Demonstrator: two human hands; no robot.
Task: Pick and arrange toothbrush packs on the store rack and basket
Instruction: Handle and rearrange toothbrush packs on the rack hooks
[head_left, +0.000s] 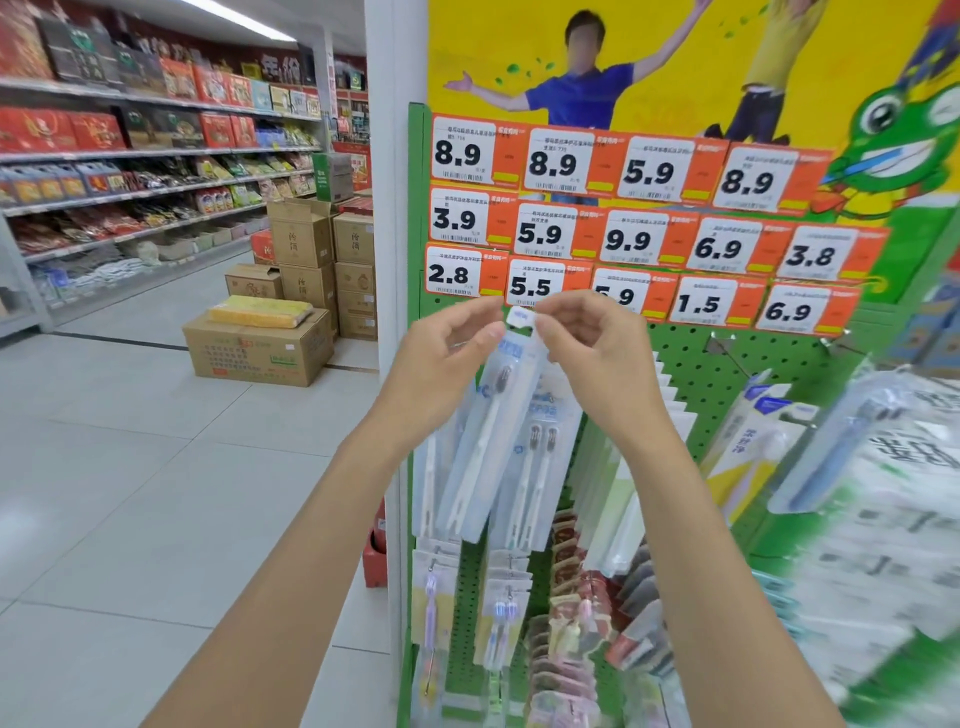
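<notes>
- The toothbrush pack (485, 441), clear with 1 white brush inside, sits in the centre of the frame, tilted so its lower end leans left, in front of the green rack (717, 374).
- The left hand (444, 358) has curled fingers and pinches the pack's upper left edge, just below the white hang tab (519, 316).
- The right hand (592, 353), fingers also curled, pinches the right side of the tab.
- Just behind the held pack hangs a 2-brush pack (540, 457).
- Lower centre, more hanging packs (431, 597) hold purple brushes.
- Orange and white price tags (649, 218) fill 3 rows above the hands; the 5.5 tag is just above the tab.
- A yellow poster (675, 62) tops the rack, upper right.
- Cardboard boxes (260, 348) are stacked on the floor, middle left.
- Stocked shelves (156, 156) run along the upper left.
</notes>
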